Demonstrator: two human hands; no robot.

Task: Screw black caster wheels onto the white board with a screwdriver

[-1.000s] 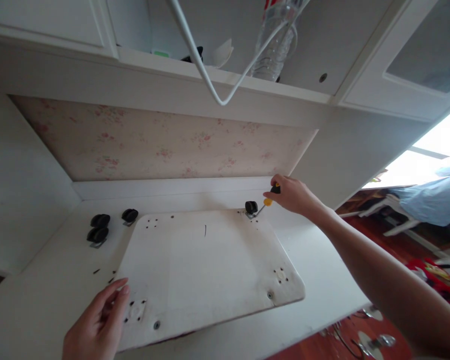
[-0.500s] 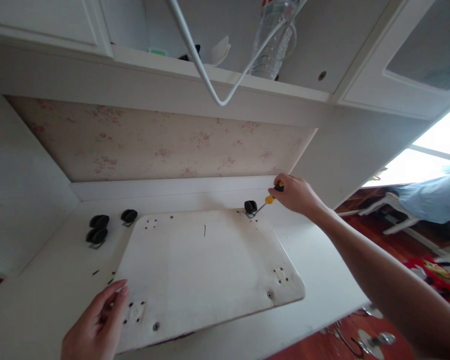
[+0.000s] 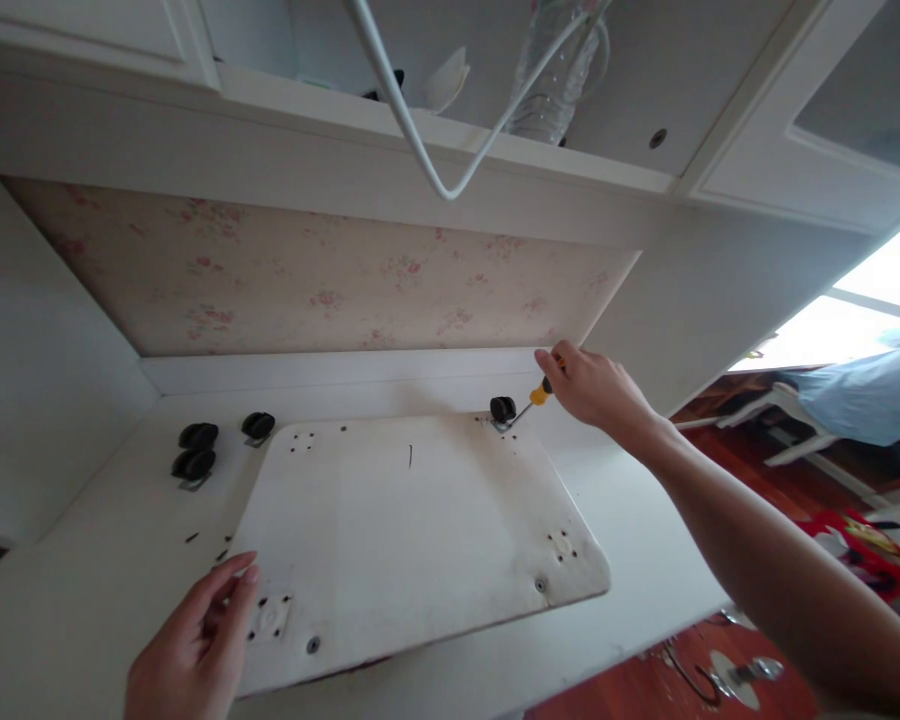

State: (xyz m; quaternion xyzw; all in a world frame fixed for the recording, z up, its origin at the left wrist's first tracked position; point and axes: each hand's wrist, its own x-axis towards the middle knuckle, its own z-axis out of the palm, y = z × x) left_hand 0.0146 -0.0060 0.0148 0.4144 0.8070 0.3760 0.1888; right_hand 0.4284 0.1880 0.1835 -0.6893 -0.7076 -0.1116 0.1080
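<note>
My right hand (image 3: 596,385) is wrapped round a yellow and black screwdriver (image 3: 540,392). The shaft slants down-left to the metal plate of a black caster wheel (image 3: 503,409) at the far right corner of a white board (image 3: 412,540). By the board's near left corner my left hand (image 3: 195,635) is closed, thumb and forefinger tips together; whatever they may pinch is hidden. Three loose black casters (image 3: 195,463) sit left of the board. One loose screw (image 3: 410,455) rests on the board, and several dark screws (image 3: 192,538) lie beside its left edge.
Above hangs a white cable (image 3: 450,190) in front of an open cupboard shelf (image 3: 420,120) with a clear plastic bottle (image 3: 551,90). The board lies on a white desktop (image 3: 645,520). Right of the desk, a chair (image 3: 802,420) stands on the red-brown floor.
My right hand has turned slightly on the screwdriver handle, the tip staying at the caster plate. My left hand stays about where it was. The view has tilted a little.
</note>
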